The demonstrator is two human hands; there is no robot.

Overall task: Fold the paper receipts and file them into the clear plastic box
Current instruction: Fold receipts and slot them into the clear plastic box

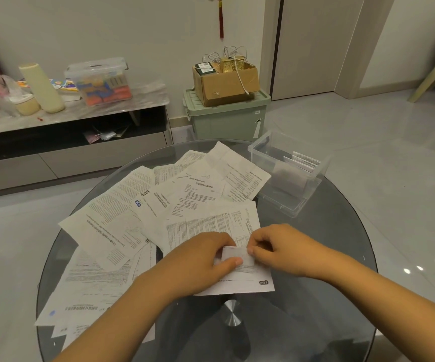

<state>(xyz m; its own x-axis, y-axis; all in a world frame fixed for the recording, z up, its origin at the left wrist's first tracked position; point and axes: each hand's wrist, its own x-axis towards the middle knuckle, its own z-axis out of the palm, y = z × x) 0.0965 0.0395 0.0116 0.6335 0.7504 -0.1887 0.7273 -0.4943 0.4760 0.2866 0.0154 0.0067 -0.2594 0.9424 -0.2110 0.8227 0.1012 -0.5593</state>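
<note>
Round smoked-glass table [336, 257] seen from above. Both hands meet near the table's near edge over a small folded receipt [233, 256]: the left hand [198, 259] pinches its left end with curled fingers and thumb, the right hand [284, 250] pinches its right end, so the slip's long axis runs roughly left to right between them. The slip lies over a larger flat sheet [237, 286] of thin, creased white paper. The box [289, 173], a clear, rigid, open-topped rectangle, stands at the table's far right edge, forward and to the right of the hands; the right hand is the nearer one, so it would likely carry the slip there. Inside the box a few folded slips [304, 162] stand on edge towards its far end. Loose unfolded receipts [122, 212], printed and crumpled, overlap in a fan across the table's left and middle, reaching the box's left wall.
</note>
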